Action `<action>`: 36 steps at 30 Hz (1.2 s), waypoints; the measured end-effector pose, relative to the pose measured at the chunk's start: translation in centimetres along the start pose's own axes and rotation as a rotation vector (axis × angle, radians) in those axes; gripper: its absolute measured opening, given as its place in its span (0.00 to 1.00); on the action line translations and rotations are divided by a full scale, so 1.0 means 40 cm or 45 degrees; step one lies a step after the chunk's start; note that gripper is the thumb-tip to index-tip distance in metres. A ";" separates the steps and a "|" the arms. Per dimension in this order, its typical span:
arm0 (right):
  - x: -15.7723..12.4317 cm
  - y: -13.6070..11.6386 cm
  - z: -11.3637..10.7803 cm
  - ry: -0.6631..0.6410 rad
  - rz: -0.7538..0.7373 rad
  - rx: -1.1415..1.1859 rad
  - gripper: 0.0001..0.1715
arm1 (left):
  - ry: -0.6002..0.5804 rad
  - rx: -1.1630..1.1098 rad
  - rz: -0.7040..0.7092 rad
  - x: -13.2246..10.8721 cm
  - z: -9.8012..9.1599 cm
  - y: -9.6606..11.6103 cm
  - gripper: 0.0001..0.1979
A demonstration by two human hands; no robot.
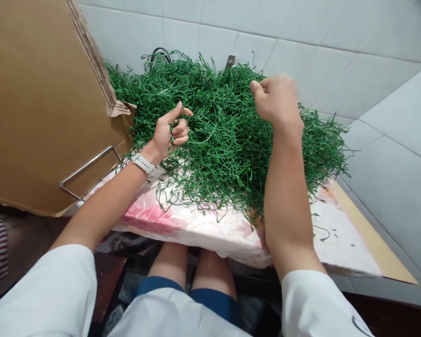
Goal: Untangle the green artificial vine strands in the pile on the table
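A big heap of thin, curly green stems (221, 121) with small knobs at their tips covers most of the table. My left hand (171, 126), with a white watch (145, 164) on its wrist, is curled at the heap's left side. A few green stems are pinched between its fingers. Above the right part of the heap is my right hand (277, 98), closed and slightly blurred. Its back faces me, so whatever its fingers hold is hidden.
A floral cloth (192, 224) covers the table. On the left stand a tall cardboard sheet (38, 93) and a bent metal bar (87, 168). White wall tiles (308, 65) close off the back. A metal piece (230, 61) pokes up behind the heap.
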State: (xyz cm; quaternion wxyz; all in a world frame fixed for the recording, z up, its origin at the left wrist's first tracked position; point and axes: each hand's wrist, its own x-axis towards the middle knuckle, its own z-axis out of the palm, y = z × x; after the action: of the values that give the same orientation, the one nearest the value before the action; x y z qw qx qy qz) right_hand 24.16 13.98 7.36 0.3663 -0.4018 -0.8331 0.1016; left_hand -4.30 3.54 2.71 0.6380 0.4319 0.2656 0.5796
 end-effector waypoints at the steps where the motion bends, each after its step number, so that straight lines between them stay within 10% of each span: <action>1: 0.001 -0.011 0.004 0.101 0.067 -0.106 0.21 | 0.004 -0.026 -0.008 0.001 0.000 0.003 0.24; 5: -0.007 -0.097 0.020 0.412 0.183 -0.342 0.14 | 0.028 -0.106 -0.049 0.001 0.003 0.009 0.26; 11: -0.012 -0.236 0.099 -0.163 -0.238 0.101 0.25 | 0.021 -0.216 -0.097 -0.004 0.005 0.008 0.25; 16: 0.000 -0.255 0.149 -0.332 -0.263 0.057 0.21 | 0.017 -0.231 -0.096 -0.013 0.012 0.018 0.26; 27: -0.067 -0.113 -0.068 0.718 0.221 -0.411 0.13 | -0.008 -0.083 -0.052 0.003 -0.016 0.020 0.30; 32: -0.076 -0.091 -0.084 0.460 0.444 -0.562 0.24 | -0.004 -0.048 0.009 0.003 0.000 0.014 0.30; 36: -0.046 -0.149 -0.036 0.356 0.239 -0.431 0.18 | -0.033 -0.026 0.012 -0.002 0.006 0.015 0.29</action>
State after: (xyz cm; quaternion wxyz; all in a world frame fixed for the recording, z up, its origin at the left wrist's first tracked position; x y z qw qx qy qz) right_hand 22.37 8.54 10.18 0.3946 -0.5433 -0.7383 -0.0628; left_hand -4.43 3.37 3.33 0.6431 0.4342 0.2494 0.5794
